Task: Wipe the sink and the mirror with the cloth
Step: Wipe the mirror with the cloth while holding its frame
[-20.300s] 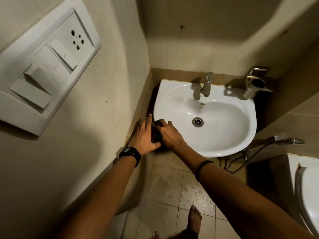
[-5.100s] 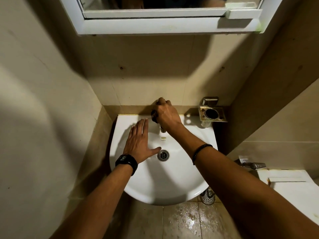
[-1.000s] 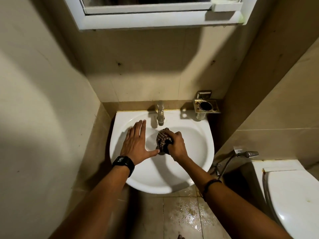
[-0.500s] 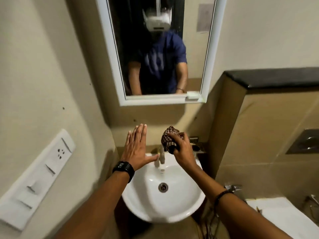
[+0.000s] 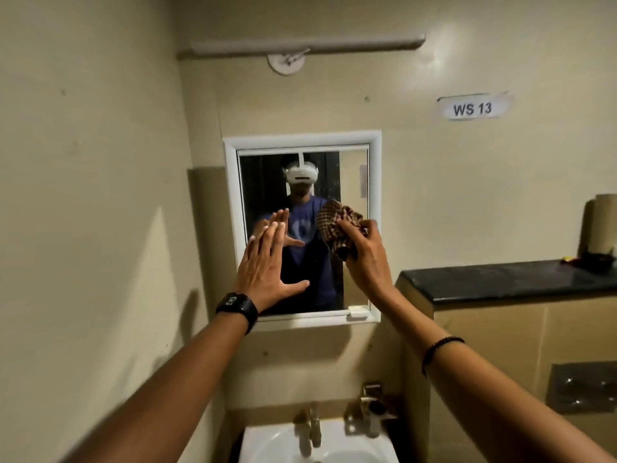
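A white-framed mirror (image 5: 302, 142) hangs on the wall straight ahead. My right hand (image 5: 365, 259) is raised in front of its right half, gripping a bunched brown checked cloth (image 5: 335, 225) held at the glass. My left hand (image 5: 267, 269) is open with fingers spread, palm toward the mirror's lower left; whether it touches the glass I cannot tell. The white sink (image 5: 267, 442) shows only its back rim at the bottom edge, with the metal tap (image 5: 314, 426) above it.
A metal holder (image 5: 372, 404) is fixed to the wall right of the tap. A black-topped ledge (image 5: 500, 280) juts out on the right with small items at its far end. A "WS 13" label (image 5: 472, 108) and a light tube (image 5: 307, 45) sit high on the wall.
Both hands rose from the sink bowl to the mirror. The cloth went up with my right hand, and my view tilted upward so the sink dropped to the bottom edge.
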